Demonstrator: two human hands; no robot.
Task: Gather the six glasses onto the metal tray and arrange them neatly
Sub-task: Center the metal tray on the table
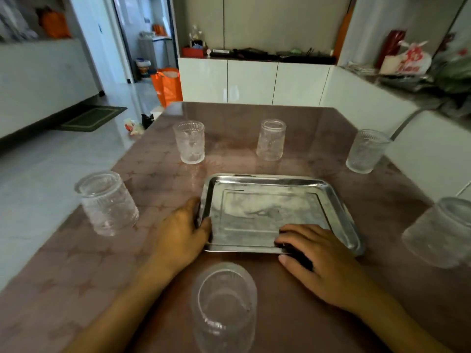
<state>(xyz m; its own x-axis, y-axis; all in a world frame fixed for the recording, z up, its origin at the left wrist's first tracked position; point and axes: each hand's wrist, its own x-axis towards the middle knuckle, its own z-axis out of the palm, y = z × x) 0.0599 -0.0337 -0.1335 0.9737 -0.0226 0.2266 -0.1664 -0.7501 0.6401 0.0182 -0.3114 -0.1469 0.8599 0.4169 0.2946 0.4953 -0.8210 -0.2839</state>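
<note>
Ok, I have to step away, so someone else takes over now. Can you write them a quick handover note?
Left hand grips the left rim of the metal tray. Right hand holds its near edge, fingers over the rim.
The tray sits mid-table with nothing on it.
Six glasses stand around it on the table: far left, far middle, far right, left, right edge, nearest.
Done: no glass is on the tray yet.
Left: move all six onto the tray and arrange them neatly.
</note>
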